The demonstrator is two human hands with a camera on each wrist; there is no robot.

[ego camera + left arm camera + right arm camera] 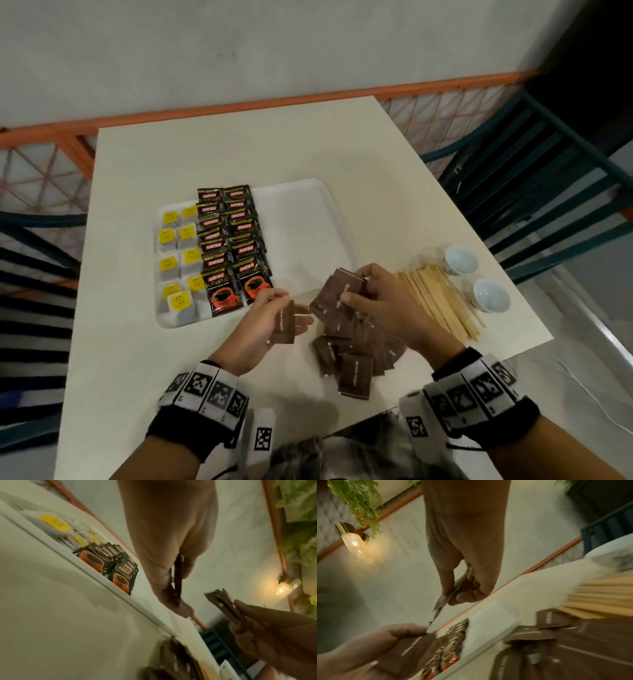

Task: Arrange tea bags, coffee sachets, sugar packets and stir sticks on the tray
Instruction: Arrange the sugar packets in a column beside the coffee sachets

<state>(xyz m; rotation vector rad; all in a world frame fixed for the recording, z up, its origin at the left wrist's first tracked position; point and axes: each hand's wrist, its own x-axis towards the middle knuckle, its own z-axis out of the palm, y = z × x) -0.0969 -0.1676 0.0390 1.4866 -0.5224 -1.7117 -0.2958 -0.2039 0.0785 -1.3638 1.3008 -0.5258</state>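
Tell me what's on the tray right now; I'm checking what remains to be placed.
On the tray: tea bags in its left part, then coffee sachets; its right part is bare. The right hand hides the near right corner.

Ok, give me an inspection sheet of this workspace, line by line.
Surface: pale table, white tray on it.
Job's things: tea bags and coffee sachets in rows on the tray; sugar packets and stir sticks heaped on the table.
Clutter: two small cups.
Grippers: left hand holds one sugar packet; right hand holds several.
Cables: thin white wire off the right edge.
Surroundings: dark slatted chairs, orange rail, wall.
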